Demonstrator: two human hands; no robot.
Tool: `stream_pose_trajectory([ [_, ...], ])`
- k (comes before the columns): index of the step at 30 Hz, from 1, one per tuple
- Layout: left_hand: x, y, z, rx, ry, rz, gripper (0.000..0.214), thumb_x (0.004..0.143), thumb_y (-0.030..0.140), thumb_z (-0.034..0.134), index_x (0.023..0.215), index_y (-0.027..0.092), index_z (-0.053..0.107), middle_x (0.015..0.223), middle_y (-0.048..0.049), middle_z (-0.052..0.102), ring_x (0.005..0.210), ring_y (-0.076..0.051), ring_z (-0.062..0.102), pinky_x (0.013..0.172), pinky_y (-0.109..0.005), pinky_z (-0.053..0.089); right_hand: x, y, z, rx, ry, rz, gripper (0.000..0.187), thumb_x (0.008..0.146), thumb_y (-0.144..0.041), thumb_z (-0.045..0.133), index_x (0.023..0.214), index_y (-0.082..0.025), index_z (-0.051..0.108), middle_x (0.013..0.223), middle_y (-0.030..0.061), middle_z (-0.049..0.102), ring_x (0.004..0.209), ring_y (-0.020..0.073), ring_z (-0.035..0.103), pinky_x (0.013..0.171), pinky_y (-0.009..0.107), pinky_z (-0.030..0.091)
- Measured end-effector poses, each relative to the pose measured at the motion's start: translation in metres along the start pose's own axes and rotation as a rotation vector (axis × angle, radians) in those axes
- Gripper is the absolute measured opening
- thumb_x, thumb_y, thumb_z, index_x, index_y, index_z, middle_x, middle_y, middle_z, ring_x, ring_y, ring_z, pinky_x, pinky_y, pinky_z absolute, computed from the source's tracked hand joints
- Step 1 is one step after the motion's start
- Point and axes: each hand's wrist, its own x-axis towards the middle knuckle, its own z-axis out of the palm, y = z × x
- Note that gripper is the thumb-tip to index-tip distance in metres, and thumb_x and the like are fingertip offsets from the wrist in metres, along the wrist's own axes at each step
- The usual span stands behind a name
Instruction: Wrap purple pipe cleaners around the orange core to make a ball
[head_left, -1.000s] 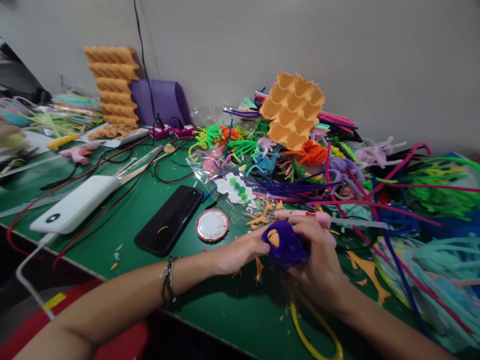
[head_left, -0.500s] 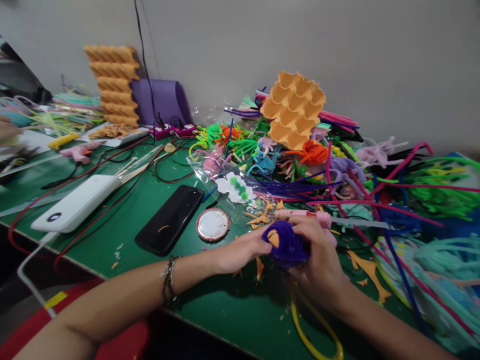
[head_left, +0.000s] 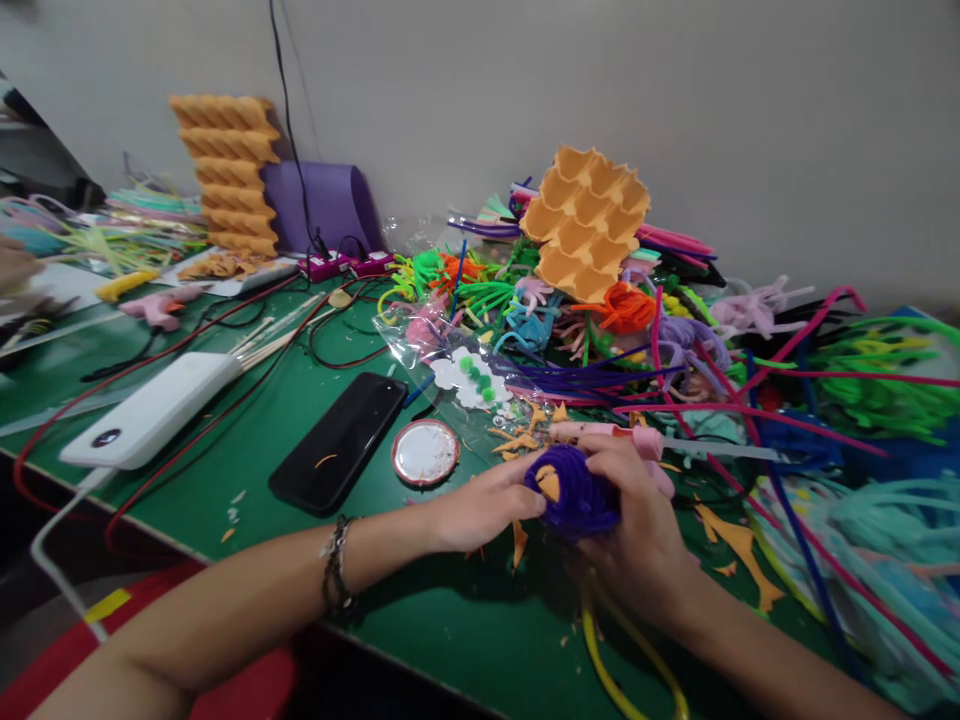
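My right hand [head_left: 637,535] is wrapped around a purple ball of coiled pipe cleaner [head_left: 571,490] with a small orange beak piece on its front. My left hand [head_left: 484,505] comes in from the left, its fingers pinched against the ball's left side by the orange piece. Both hands hover just above the green table [head_left: 465,620] near its front edge. A pink glue gun [head_left: 607,433] lies right behind the hands.
A black phone [head_left: 339,438] and a round lid [head_left: 425,451] lie left of the hands, a white power bank [head_left: 150,410] farther left among red cables. Heaps of coloured pipe cleaners [head_left: 750,380] fill the right; orange foam stacks [head_left: 587,222] stand behind. Another person's hand [head_left: 15,268] shows far left.
Almost nothing moved. My left fingers have shifted slightly on the purple ball, and my right hand has closed a little more over its top.
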Motion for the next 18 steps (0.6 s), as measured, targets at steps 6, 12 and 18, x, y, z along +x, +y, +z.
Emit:
stream_pose_trajectory([
  [6, 0.0, 0.0008, -0.0005, 0.057, 0.031, 0.01, 0.049, 0.058, 0.027, 0.05, 0.106, 0.015, 0.055, 0.098, -0.0034, 0.06, 0.094, -0.023, 0.049, 0.086, -0.036, 0.034, 0.0018, -0.0013, 0.0013, -0.016, 0.009, 0.02, 0.029, 0.079, -0.02, 0.05, 0.104, -0.023, 0.037, 0.099, 0.0096, 0.054, 0.087, 0.0219, 0.06, 0.055, 0.03, 0.052],
  [12, 0.0003, 0.0018, -0.0001, 0.093, 0.028, 0.031, 0.047, 0.06, 0.03, 0.052, 0.104, 0.014, 0.057, 0.094, -0.0039, 0.061, 0.09, -0.023, 0.051, 0.085, -0.036, 0.035, 0.0035, -0.0027, 0.0009, -0.003, 0.002, 0.042, 0.029, 0.077, -0.019, 0.051, 0.101, -0.024, 0.037, 0.098, 0.0089, 0.054, 0.089, 0.0233, 0.06, 0.058, 0.032, 0.052],
  [18, 0.0013, 0.0006, -0.0011, -0.011, 0.006, 0.036, 0.045, 0.056, 0.025, 0.054, 0.099, 0.015, 0.06, 0.092, -0.0035, 0.062, 0.093, -0.024, 0.05, 0.086, -0.034, 0.033, 0.0027, -0.0012, 0.0, 0.018, 0.002, 0.01, 0.033, 0.076, -0.016, 0.051, 0.105, -0.022, 0.037, 0.097, 0.009, 0.053, 0.091, 0.022, 0.057, 0.061, 0.03, 0.052],
])
